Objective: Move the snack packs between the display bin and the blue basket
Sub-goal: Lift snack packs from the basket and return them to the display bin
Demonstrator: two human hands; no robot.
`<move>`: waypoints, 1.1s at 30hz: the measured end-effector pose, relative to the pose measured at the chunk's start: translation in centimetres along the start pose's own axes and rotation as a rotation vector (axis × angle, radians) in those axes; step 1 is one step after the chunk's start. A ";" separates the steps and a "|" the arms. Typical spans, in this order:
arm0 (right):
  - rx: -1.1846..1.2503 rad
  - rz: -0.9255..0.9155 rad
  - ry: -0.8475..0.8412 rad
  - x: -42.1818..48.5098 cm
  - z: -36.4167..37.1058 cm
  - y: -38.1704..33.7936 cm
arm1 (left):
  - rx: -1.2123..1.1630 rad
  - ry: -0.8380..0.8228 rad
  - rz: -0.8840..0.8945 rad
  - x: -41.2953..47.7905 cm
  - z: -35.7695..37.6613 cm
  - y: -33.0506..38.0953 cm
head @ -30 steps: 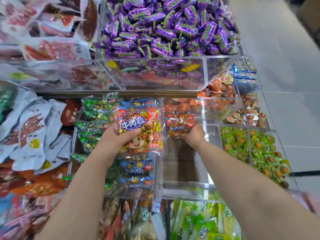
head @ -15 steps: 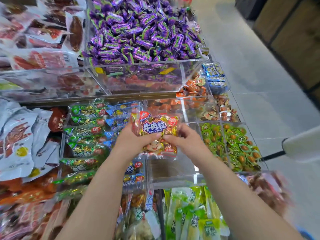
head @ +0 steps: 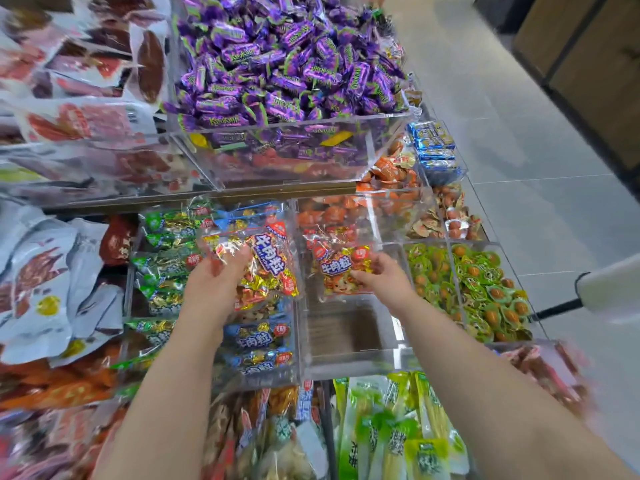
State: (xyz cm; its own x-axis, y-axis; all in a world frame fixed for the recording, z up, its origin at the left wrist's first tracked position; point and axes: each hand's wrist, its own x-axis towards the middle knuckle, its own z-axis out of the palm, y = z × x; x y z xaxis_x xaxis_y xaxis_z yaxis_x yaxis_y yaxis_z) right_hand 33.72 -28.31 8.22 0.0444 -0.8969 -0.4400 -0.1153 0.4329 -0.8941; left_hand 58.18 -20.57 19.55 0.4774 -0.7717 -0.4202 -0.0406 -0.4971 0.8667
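Both our bare forearms reach toward 12 o'clock. Our left hand (head: 216, 284) grips a pack (head: 273, 261), fingers curled round its edge. Our right hand (head: 382, 277), at its 3 o'clock, pinches a second pack (head: 341, 268).

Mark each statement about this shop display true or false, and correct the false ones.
1. The left hand holds the first snack pack and the right hand holds the second snack pack. True.
2. The purple candies lie in the compartment under the right hand. False: they fill the upper bin, beyond both hands.
3. The compartment below the right hand is piled full. False: its wooden bottom shows bare.
4. Green-wrapped snacks lie to the right of the right hand. True.
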 end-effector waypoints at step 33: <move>-0.044 -0.040 0.308 -1.0 2.4 -0.6 | -0.152 -0.372 0.003 0.1 2.1 0.2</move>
State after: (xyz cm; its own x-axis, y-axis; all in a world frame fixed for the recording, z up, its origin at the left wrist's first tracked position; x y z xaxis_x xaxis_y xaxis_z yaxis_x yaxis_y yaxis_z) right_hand 36.12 -27.49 9.03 -0.2521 -0.9015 -0.3519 -0.1630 0.3980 -0.9028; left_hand 56.34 -21.56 19.09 0.1258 -0.8781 -0.4617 0.1018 -0.4515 0.8864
